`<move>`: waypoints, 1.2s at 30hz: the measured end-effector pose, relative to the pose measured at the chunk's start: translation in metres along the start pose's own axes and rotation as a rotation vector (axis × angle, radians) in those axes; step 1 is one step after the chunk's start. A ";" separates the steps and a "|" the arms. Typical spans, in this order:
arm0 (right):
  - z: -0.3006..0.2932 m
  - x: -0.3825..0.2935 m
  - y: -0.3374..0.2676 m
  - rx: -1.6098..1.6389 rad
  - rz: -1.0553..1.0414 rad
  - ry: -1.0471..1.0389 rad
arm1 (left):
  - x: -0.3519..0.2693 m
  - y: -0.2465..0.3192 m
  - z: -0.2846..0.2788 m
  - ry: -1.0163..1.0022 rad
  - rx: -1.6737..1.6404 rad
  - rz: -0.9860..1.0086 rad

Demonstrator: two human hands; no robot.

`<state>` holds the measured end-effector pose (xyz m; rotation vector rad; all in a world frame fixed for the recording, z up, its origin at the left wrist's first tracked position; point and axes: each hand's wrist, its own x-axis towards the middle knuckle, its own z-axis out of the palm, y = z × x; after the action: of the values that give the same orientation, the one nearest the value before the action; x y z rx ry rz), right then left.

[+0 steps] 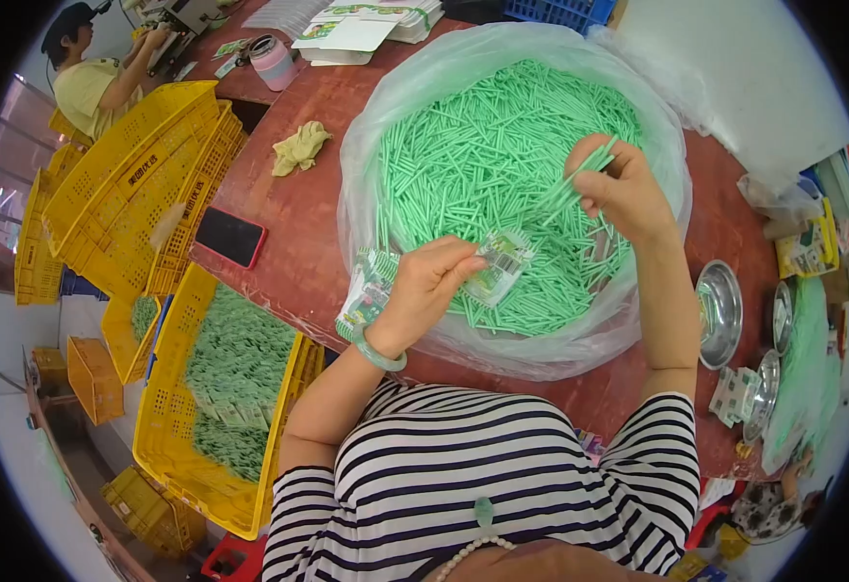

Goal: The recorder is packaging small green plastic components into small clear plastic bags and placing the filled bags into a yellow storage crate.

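Observation:
A large clear plastic bag [366, 145], its mouth rolled wide, holds a heap of thin green sticks [468, 160]. Between finger and thumb, my left hand [435, 280] pinches a small printed plastic packet [501, 269] above the near part of the heap. My right hand [617, 185] is raised over the right side of the heap, gripping a small bunch of green sticks [566, 190]. More printed packets [368, 291] lie at the bag's left edge, partly hidden behind my left hand and wrist.
A phone [230, 238] and a crumpled yellow cloth [302, 148] lie on the red table [279, 211]. Left below stands a yellow crate [170, 429] full of green packets. Stacked yellow crates [119, 182] and a co-worker [97, 80] are beyond. Metal bowls [721, 313] sit at right.

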<state>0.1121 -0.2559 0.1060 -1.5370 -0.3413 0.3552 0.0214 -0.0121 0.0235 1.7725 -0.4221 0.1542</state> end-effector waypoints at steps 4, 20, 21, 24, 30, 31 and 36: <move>0.021 -0.002 -0.006 0.029 -0.005 -0.108 | -0.003 0.002 -0.002 -0.006 -0.005 0.034; 0.046 -0.004 -0.008 -0.179 0.080 -0.218 | -0.002 -0.005 0.000 0.043 -0.113 -0.013; 0.046 -0.005 -0.008 -0.170 0.103 -0.196 | -0.002 -0.005 -0.001 0.042 -0.110 0.023; 0.050 -0.005 -0.008 -0.201 0.119 -0.187 | -0.002 -0.004 0.000 0.047 -0.091 0.064; 0.056 -0.009 0.003 -0.291 -0.103 -0.315 | -0.003 -0.003 0.005 0.074 -0.143 0.007; 0.059 -0.011 -0.001 -0.388 -0.187 -0.300 | -0.003 -0.005 0.006 0.087 -0.196 -0.037; 0.072 -0.014 -0.008 -0.707 -0.297 -0.046 | 0.005 -0.011 0.007 0.156 -0.297 -0.088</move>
<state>0.0683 -0.1968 0.1144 -2.1277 -0.7795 0.0248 0.0287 -0.0179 0.0132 1.4720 -0.2400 0.1573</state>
